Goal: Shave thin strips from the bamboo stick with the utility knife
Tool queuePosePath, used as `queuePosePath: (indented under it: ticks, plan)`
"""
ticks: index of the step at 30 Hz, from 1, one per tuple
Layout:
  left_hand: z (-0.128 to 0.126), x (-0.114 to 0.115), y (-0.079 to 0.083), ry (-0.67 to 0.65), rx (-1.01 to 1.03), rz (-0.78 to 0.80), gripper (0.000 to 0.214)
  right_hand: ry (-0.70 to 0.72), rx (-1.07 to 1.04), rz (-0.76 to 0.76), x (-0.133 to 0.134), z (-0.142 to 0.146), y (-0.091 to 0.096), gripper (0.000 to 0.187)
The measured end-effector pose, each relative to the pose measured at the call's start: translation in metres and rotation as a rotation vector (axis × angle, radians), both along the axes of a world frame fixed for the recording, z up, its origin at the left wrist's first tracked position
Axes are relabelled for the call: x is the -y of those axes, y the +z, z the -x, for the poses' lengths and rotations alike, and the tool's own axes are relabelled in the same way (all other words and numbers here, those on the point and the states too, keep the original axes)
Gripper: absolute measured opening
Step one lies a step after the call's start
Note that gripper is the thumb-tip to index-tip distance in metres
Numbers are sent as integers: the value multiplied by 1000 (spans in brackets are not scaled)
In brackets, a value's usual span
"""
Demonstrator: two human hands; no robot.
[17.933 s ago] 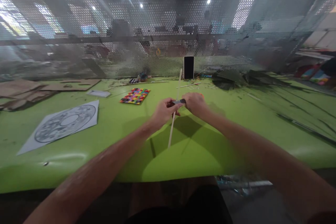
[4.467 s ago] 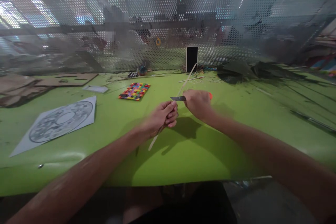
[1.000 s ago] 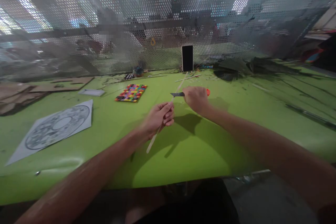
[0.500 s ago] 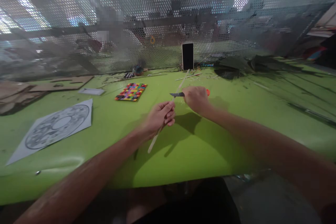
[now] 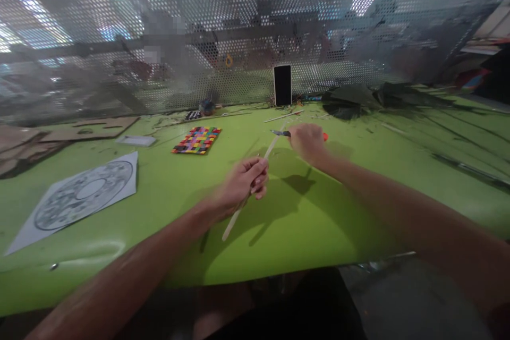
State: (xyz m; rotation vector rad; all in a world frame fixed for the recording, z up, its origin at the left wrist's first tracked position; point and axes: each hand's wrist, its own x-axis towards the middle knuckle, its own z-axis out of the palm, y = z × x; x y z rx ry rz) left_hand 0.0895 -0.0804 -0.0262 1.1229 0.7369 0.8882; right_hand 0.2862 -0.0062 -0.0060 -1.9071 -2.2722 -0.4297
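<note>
A thin, pale strip (image 5: 232, 224), wood-like in look, passes through the closed fingers of my left hand (image 5: 252, 176). Its near end sticks out below the hand and its far end slants up and away over the table. My right hand (image 5: 307, 142) is wrapped round a knife (image 5: 282, 133), whose dark blade points left near the strip's far part. An orange-red handle end shows on the other side of that fist. Whether the blade touches the strip I cannot tell.
A green table (image 5: 319, 234) bears a colourful woven square (image 5: 197, 140), a printed sheet (image 5: 90, 189), cardboard (image 5: 91, 130) and a small white tray (image 5: 136, 141). A phone (image 5: 282, 85) leans on the perforated metal screen (image 5: 247, 21). Dark leaves (image 5: 350, 101) lie at right.
My right hand with the knife has moved away and to the right, along the strip toward its far end. The left hand keeps its grip, and the view has shifted slightly.
</note>
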Motion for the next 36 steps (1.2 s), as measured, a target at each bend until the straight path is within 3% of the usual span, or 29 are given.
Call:
queuePosePath:
  ticks: [7,12,17,26,36]
  plan:
    - [4,-9,2,-27,20,53,22,131,-30,-33,7,11,-7,33]
    - [3,-10,-2,56,24,-19,12,193,-26,-32,20,21,-6,33]
    - [2,-9,-5,18,140,-9,17,207,-32,-14,27,24,-5,32]
    - [4,-10,2,-25,204,25,16,183,-16,-40,27,27,-2,35]
    - [1,-8,10,17,254,147,17,187,44,-33,22,30,-3,32]
